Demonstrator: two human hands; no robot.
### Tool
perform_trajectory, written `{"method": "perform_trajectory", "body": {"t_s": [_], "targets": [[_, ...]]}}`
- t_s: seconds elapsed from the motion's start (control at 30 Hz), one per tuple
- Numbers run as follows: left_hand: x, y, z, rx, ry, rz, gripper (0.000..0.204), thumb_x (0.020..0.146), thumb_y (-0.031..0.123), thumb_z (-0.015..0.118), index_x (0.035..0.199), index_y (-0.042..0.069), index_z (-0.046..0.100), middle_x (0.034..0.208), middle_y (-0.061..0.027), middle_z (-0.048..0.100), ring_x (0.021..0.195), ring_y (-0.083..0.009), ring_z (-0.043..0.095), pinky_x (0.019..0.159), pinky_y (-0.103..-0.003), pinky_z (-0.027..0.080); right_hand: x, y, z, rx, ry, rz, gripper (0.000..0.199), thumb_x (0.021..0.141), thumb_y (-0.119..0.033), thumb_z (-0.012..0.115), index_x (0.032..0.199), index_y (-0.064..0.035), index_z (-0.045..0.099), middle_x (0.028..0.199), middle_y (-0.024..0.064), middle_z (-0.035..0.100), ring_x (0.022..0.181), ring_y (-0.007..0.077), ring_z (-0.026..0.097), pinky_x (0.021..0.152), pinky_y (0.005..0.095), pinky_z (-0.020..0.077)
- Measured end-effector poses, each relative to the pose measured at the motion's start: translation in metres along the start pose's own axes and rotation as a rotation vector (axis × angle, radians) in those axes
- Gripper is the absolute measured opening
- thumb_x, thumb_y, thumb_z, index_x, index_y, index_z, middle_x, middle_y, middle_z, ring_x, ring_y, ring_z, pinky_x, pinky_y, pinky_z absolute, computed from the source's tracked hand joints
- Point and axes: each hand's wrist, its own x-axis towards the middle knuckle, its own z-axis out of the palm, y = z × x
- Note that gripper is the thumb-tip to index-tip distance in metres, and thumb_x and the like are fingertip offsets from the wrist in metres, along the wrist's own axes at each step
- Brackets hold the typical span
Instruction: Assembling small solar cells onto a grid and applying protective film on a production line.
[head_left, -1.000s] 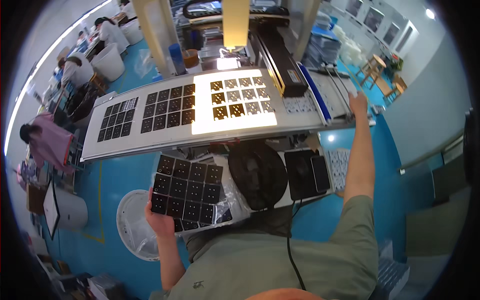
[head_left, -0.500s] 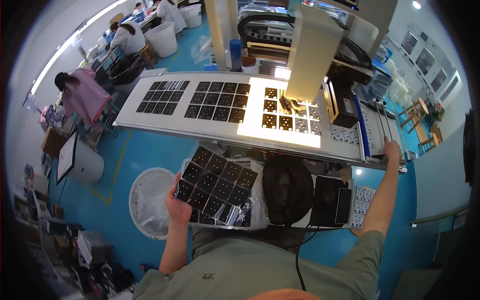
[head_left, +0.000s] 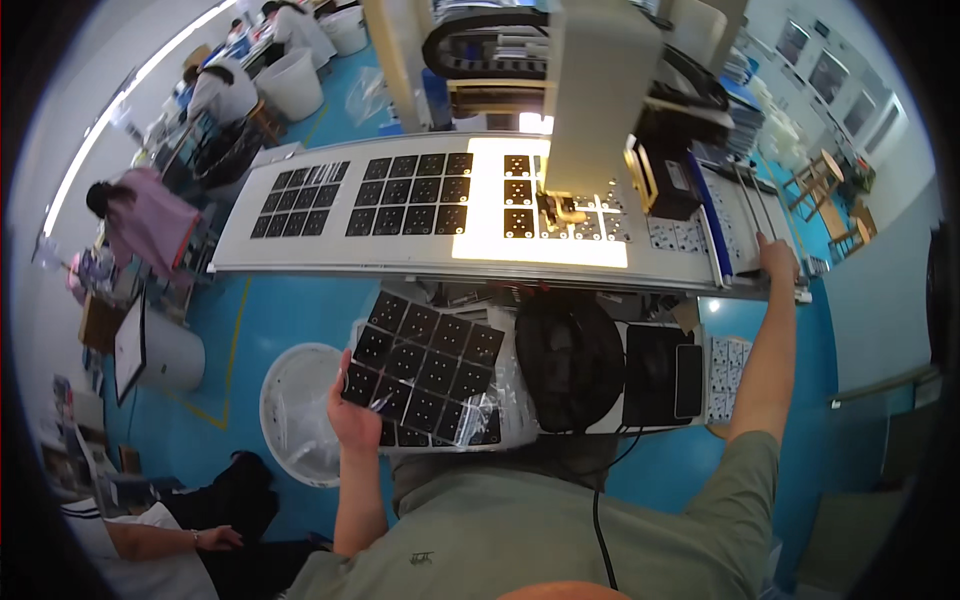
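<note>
My left hand (head_left: pixel 357 415) grips the left edge of a thin black sheet (head_left: pixel 425 362) marked into squares with small white dots. Clear shiny film shows at the sheet's lower right. More black squares in clear plastic (head_left: pixel 410 437) lie just below it. My right arm reaches out to the machine bed's (head_left: pixel 340 262) far right end. There my right hand (head_left: pixel 777 260) is closed beside two thin metal rods (head_left: pixel 757 205); what its fingers hold is hidden. On the bed lie several black square-patterned sheets (head_left: pixel 408 193), one partly under the machine head (head_left: pixel 600 110), where the surface glows brightly.
A white round bin (head_left: pixel 285 455) stands left of my lap. To the right are a black bag (head_left: pixel 568 362), a dark flat pad with a phone (head_left: pixel 688 380) and a white dotted sheet (head_left: pixel 727 378). A person (head_left: pixel 150 535) sits at lower left; others work at far left.
The view has shifted slightly. A seated person has come into sight at lower left. The dark gripping part under the machine head has moved. My left hand still holds the black sheet.
</note>
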Motion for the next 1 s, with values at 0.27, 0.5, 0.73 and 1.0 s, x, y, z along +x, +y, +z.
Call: {"method": "perform_trajectory", "body": {"t_s": [0.27,0.5,0.73,1.0], "targets": [[-0.006,0.001,-0.003,0.097,-0.076,0.003,0.05,0.109,0.021,0.041,0.156,0.006,0.05,0.156,-0.0122,0.055,0.142,-0.0313,0.053,0.122,-0.049,0.039,-0.024,-0.006,-0.02,0.008,-0.017,0.03,0.075,0.102,-0.07,0.048,0.132,-0.0048,0.069,0.134,0.0211,0.07,0.124,0.0408,0.067,0.102,0.0558,0.0529],[-0.009,-0.001,0.005,0.071,0.01,0.002,0.051,0.111,0.024,0.037,0.159,0.009,0.045,0.156,-0.0178,0.053,0.141,-0.0366,0.054,0.12,-0.054,0.042,-0.039,-0.012,-0.034,0.01,-0.039,0.046,0.073,0.102,-0.069,0.05,0.132,-0.0058,0.07,0.134,0.0177,0.071,0.124,0.0355,0.068,0.101,0.0495,0.0533],[-0.003,0.001,-0.012,0.126,-0.02,0.007,0.051,0.111,0.024,0.037,0.157,0.006,0.047,0.153,-0.0154,0.057,0.138,-0.0324,0.057,0.12,-0.051,0.044,-0.042,-0.01,-0.039,0.0,-0.074,0.051,0.071,0.103,-0.068,0.049,0.134,-0.0075,0.07,0.136,0.0143,0.07,0.126,0.0317,0.067,0.102,0.0477,0.0535],[-0.002,0.002,-0.008,0.092,-0.016,-0.018,0.05,0.11,0.023,0.037,0.156,0.004,0.047,0.153,-0.0149,0.057,0.138,-0.0319,0.057,0.12,-0.051,0.043,-0.04,-0.01,-0.038,-0.002,-0.081,0.034,0.07,0.104,-0.067,0.048,0.134,-0.0076,0.07,0.137,0.013,0.07,0.129,0.0305,0.065,0.105,0.048,0.0503]]}}
